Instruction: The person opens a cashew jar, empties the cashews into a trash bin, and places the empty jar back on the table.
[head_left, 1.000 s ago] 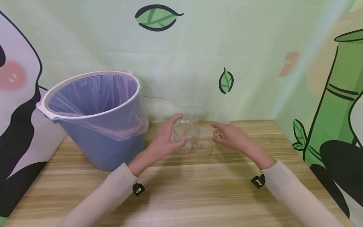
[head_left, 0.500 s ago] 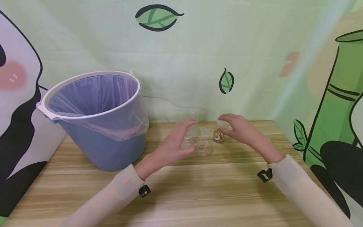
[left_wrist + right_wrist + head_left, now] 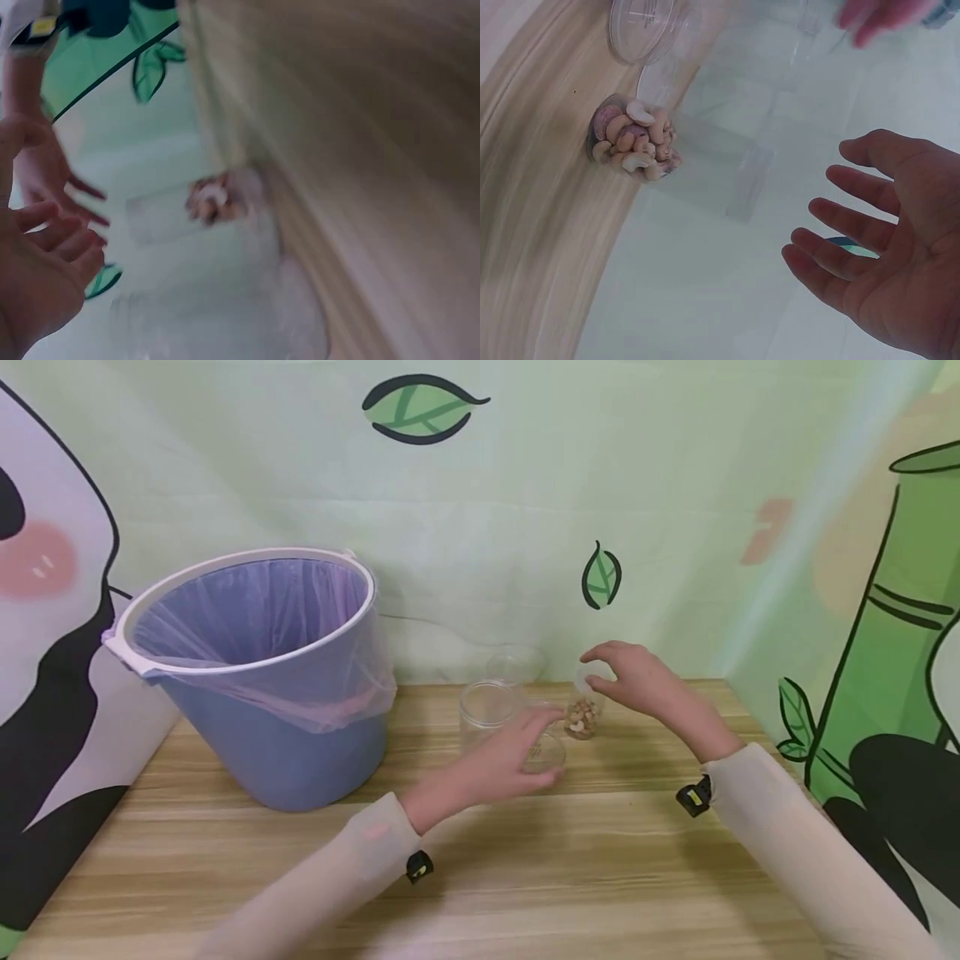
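A small clear jar of nuts, cashews among them (image 3: 581, 718), stands toward the back of the table; the right wrist view shows the nuts (image 3: 637, 139) heaped in its bottom. My right hand (image 3: 637, 681) hovers beside the jar's top with fingers apart, and in its own wrist view the spread fingers sit clear of the jar's rim (image 3: 748, 184). My left hand (image 3: 502, 764) reaches over a flat round clear lid (image 3: 551, 750), thumb and fingers spread and holding nothing. Just behind that hand stands a larger clear jar (image 3: 486, 702), its lower part hidden by the hand.
A blue bin (image 3: 300, 752) with a pale rim and a thin liner stands on the left. Another clear container (image 3: 516, 667) shows behind the larger jar. A printed green cloth (image 3: 480, 527) hangs along the table's back edge.
My left hand has moved right, from beside the larger jar to over the lid. My right hand has risen from around the nut jar to beside its top, uncovering the nuts.
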The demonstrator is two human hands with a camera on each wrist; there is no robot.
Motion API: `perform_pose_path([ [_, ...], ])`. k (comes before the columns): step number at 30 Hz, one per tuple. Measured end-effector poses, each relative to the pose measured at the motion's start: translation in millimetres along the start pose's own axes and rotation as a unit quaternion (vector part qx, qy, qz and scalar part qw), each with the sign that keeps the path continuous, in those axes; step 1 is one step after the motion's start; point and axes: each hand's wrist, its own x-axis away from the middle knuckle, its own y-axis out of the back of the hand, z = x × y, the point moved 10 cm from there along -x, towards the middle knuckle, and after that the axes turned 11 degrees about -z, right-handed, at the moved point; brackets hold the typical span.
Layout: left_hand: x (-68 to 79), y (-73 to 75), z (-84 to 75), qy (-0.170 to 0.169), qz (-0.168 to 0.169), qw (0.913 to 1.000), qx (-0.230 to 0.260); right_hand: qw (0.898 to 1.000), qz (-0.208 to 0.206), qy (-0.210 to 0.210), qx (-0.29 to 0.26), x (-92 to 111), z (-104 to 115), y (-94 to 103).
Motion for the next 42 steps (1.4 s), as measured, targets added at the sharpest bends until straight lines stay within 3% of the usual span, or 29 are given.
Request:
perform_pose_path([
  [3, -3.3, -28.2, 7.7, 0.041, 0.044, 0.9982, -0.007, 1.0, 0.013, -0.013, -0.003, -4, -6, -3.7],
  [6, -9.7, -47.9, 19.8, 0.103, 0.053, 0.9933, 0.01, 1.0, 0.022, -0.022, -0.005, -8, -10, -8.5],
  [10, -25.1, -60.8, 38.8, 0.179, 0.004, 0.9819, 0.061, 0.999, 0.03, -0.043, -0.005, -13, -15, -14.6],
  [16, -43.6, -78.0, 66.4, 0.258, -0.096, 0.953, 0.126, 0.997, 0.041, -0.072, -0.003, -18, -24, -22.1],
  [23, -61.0, -98.2, 78.8, 0.305, -0.178, 0.9115, 0.211, 0.994, 0.049, -0.1, 0.005, -19, -32, -25.5],
  [28, -64.5, -104.7, 90.3, 0.34, -0.217, 0.889, 0.217, 0.994, 0.045, -0.097, 0.023, -24, -30, -27.3],
  [37, -73.7, -106.9, 100.1, 0.352, -0.272, 0.8659, 0.229, 0.991, 0.055, -0.119, 0.009, -27, -33, -33.0],
  [42, -78.3, -102.5, 101.8, 0.347, -0.286, 0.864, 0.227, 0.991, 0.058, -0.123, 0.014, -24, -32, -36.4],
])
